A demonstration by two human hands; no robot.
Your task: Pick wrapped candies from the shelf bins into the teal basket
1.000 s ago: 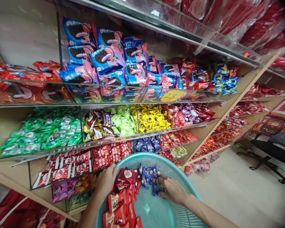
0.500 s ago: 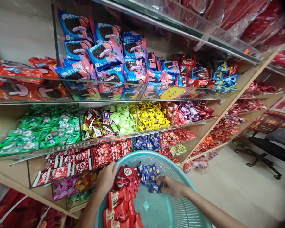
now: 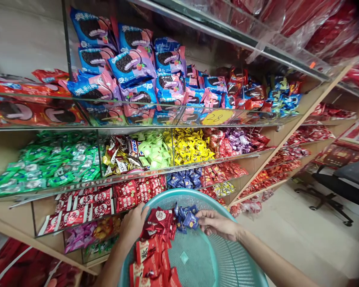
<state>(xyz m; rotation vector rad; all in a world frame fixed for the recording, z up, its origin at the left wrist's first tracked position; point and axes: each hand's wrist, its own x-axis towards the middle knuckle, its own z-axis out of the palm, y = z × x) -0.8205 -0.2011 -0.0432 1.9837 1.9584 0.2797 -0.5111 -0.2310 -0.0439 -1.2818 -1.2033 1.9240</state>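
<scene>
Head view: the left hand (image 3: 133,224) is curled on the far-left rim of a teal basket (image 3: 184,193), gripping it, probably to keep it from tipping or sliding while the other side is free to work. The right hand (image 3: 217,224) reaches inside, fingers partly bent, its fingertips at the edge of the nearest of the blue packets (image 3: 185,219); whether they pinch that packet or merely touch it, I cannot tell. The blue packets sit bunched against the basket's far wall, just beside the dark red packets (image 3: 160,221). Nearer the wearer, red packets (image 3: 151,257) lie along the left side, faces mostly up. Grouping by colour seems to keep the kinds apart, and leaves the right part of the basket floor bare, giving the right hand room.

Behind the basket, clear dividers split the shelves into bays, presumably to stop loose sweets mixing: green packets (image 3: 52,161), yellow packets (image 3: 192,147). Above, larger cookie packs (image 3: 133,67) are stacked fronts outward, perhaps so each can be recognised
</scene>
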